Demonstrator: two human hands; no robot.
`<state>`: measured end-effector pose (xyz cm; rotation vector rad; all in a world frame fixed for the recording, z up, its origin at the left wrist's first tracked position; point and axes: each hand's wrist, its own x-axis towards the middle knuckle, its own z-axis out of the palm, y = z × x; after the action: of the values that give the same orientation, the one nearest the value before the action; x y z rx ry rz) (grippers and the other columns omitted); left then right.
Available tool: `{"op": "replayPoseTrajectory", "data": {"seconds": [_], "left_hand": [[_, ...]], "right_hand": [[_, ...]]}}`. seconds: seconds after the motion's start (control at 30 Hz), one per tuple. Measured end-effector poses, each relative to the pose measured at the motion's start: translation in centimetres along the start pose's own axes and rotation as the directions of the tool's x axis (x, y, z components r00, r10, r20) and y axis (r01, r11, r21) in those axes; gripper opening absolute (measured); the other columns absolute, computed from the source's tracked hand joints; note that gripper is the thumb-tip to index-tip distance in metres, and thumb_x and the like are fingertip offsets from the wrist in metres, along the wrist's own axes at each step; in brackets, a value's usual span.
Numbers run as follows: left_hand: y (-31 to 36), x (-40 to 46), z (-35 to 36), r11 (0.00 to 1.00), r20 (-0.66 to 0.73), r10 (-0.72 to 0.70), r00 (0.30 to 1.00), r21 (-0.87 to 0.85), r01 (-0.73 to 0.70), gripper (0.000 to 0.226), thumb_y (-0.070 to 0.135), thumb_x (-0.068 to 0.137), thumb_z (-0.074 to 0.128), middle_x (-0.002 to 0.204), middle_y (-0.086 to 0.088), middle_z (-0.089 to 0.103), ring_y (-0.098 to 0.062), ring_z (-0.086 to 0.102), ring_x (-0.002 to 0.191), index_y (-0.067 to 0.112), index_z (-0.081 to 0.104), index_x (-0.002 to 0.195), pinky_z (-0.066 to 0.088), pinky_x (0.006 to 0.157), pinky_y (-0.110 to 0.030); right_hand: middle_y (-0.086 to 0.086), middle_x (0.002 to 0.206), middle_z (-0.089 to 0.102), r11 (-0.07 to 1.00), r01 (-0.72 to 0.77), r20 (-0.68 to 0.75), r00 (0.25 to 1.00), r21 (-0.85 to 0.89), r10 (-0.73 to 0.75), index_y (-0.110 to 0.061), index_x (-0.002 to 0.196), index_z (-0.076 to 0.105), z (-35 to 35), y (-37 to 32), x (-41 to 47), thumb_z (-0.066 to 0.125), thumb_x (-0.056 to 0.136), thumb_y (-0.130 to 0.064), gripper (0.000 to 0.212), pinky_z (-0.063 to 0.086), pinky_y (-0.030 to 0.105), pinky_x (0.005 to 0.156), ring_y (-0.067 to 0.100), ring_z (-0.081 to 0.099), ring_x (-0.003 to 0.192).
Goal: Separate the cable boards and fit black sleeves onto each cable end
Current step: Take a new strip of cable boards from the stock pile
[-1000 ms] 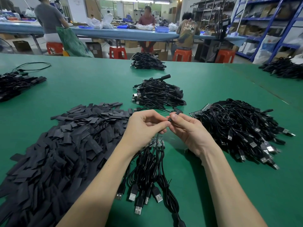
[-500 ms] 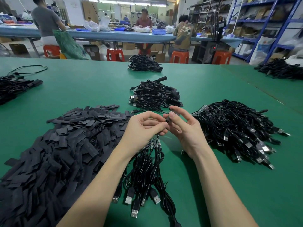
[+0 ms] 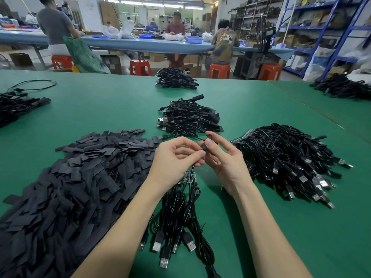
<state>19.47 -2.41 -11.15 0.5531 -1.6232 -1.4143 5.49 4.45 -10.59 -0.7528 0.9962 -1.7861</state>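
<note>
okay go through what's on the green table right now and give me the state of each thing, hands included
left hand: pinching the cable end
right hand: pinching the black sleeve at the cable tip
cable in hand: hanging to the table
sleeve pile: loose, heaped left
cable bundle: lying under the hands
right cable pile: tangled heap

Hidden, cropped and blurred parts

The sleeve [image 3: 204, 147] pinched between the left hand [image 3: 176, 159] and right hand [image 3: 224, 159] is mostly covered by fingertips, so how far it sits on the cable end cannot be told. The boards [image 3: 188, 176] below the left hand are largely hidden by its wrist. The sleeve pile [image 3: 66, 183] runs off the left and bottom edges; the left cable heap [image 3: 18, 106] is cropped too. The shelves [image 3: 321, 23] at far right are blurred.
</note>
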Motion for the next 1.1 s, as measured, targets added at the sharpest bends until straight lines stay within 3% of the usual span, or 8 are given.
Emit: {"op": "replayPoseTrajectory", "data": {"seconds": [0.3, 0.87, 1.1], "left_hand": [[0.22, -0.06, 0.29, 0.999, -0.040, 0.010, 0.999, 0.030, -0.009, 0.010, -0.001, 0.083, 0.079, 0.071, -0.011, 0.075, -0.025, 0.076, 0.068, 0.003, 0.071, 0.086, 0.060, 0.066, -0.026], [0.01, 0.11, 0.15, 0.997, -0.075, 0.047, 0.996, 0.064, -0.042, 0.012, 0.004, 0.083, 0.081, 0.070, -0.011, 0.075, -0.025, 0.076, 0.067, 0.013, 0.073, 0.083, 0.060, 0.065, -0.027], [-0.01, 0.08, 0.29, 0.997, -0.049, 0.055, 0.997, 0.052, -0.052, 0.012, 0.003, 0.084, 0.079, 0.070, -0.011, 0.075, -0.027, 0.075, 0.068, 0.013, 0.073, 0.083, 0.060, 0.066, -0.026]], "right_hand": [[0.012, 0.097, 0.077, 1.000, -0.009, -0.020, 1.000, 0.024, 0.009, -0.016, 0.113, 0.073, 0.28, 0.33, -0.08, 0.078, 0.079, -0.016, 0.035, 0.059, 0.027, 0.075, 0.017, 0.072, 0.079], [0.011, 0.096, 0.077, 0.997, -0.041, 0.005, 0.999, 0.070, 0.041, -0.016, 0.124, 0.065, 0.56, 0.78, -0.10, 0.077, 0.079, -0.016, 0.046, 0.059, 0.028, 0.074, 0.019, 0.073, 0.079], [0.013, 0.097, 0.076, 0.996, -0.026, -0.048, 0.998, 0.081, 0.030, -0.016, 0.117, 0.070, 0.35, 0.56, -0.01, 0.079, 0.077, -0.019, 0.041, 0.059, 0.027, 0.072, 0.017, 0.072, 0.077]]}}
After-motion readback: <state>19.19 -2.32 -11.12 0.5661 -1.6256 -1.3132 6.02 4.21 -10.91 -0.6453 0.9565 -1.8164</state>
